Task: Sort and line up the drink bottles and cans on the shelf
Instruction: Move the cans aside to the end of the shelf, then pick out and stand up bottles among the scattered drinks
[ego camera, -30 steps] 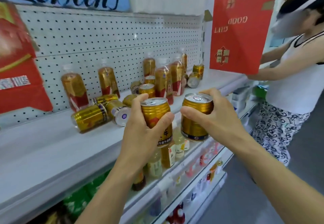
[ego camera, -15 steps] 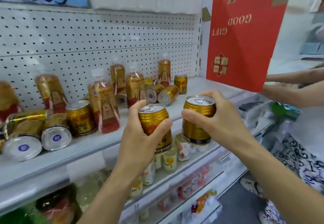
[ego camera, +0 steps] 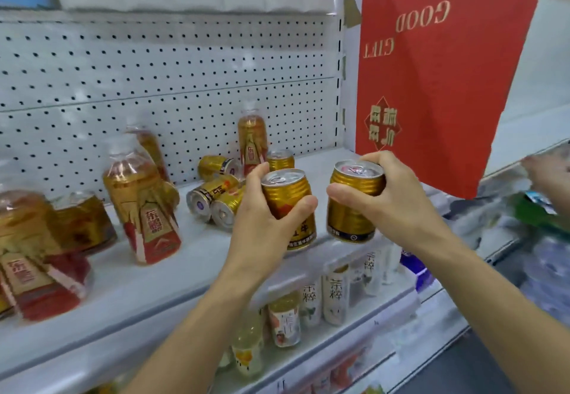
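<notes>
My left hand [ego camera: 262, 224] grips an upright gold can [ego camera: 290, 205] just above the white shelf's [ego camera: 172, 289] front edge. My right hand [ego camera: 388, 205] grips a second gold can [ego camera: 354, 205] beside it, to the right. Behind them several gold cans [ego camera: 212, 194] lie on their sides, and one stands upright [ego camera: 280, 159]. A tall gold-and-red bottle [ego camera: 252, 141] stands at the back. More such bottles [ego camera: 145, 205] stand at the left, some leaning.
A red gift bag [ego camera: 438, 70] hangs at the shelf's right end. White perforated back panel [ego camera: 172, 63] behind. Pale tea bottles [ego camera: 334, 295] fill the lower shelf. Another person's hand [ego camera: 549, 174] reaches in at the far right.
Both hands have carried their cans to the right along the shelf and closer to it. The view has shifted right, so the lying cans and bottles now sit further left.
</notes>
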`<state>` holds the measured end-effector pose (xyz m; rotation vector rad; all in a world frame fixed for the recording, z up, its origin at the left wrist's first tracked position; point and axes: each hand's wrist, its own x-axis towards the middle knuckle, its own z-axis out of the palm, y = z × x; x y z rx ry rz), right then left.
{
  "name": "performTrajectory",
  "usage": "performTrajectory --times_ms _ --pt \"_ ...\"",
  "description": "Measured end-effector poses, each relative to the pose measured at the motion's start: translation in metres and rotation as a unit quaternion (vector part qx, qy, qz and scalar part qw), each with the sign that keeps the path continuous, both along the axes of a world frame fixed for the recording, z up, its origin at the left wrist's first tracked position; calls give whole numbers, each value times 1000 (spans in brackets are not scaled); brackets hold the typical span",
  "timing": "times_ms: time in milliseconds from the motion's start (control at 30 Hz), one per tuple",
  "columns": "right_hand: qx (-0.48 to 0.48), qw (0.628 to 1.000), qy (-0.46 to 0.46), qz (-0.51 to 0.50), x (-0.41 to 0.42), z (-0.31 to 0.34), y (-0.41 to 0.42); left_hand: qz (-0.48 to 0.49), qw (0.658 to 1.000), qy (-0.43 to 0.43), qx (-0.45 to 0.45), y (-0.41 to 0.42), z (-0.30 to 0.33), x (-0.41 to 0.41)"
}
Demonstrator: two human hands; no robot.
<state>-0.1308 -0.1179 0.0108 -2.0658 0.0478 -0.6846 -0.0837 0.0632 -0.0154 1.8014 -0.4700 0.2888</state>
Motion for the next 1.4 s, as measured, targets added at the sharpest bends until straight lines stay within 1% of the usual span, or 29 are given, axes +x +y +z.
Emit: performTrajectory --times_ms 133,233,333,533,667,733,867,967,1033,1133,1200,1267,1400 --pt "15 1000 6 6 48 1 -33 1 1000 16 11 -37 3 45" --pt "-4 1000 22 0 81 0 -58 15 998 31 44 -63 1 74" --pt "0 999 48 9 110 -4 -80 27 996 48 68 -84 -1 93" --pt "-7 992 114 56 147 -16 -108 60 993 65 75 -108 -8 106" --pt "-10 988 125 84 156 -19 -118 93 990 75 72 -118 -13 104" --pt "-5 990 119 81 158 -24 -121 102 990 72 71 -120 -15 101" --pt "10 987 111 112 157 -29 -125 129 986 50 90 -126 -18 93" --pt "16 986 102 132 154 -26 -126 161 979 33 121 -126 -15 88" --pt "22 988 51 142 151 -18 -124 187 975 -1 121 -122 -10 79" --pt "15 986 -35 162 145 4 -108 231 962 -77 122 -108 0 63" --pt "5 980 -61 188 145 20 -91 265 951 -105 120 -94 8 54" --pt "-10 972 -61 226 150 33 -70 304 936 -130 116 -76 15 48" --pt "-16 956 -16 293 172 55 -28 383 904 -162 104 -36 26 38"
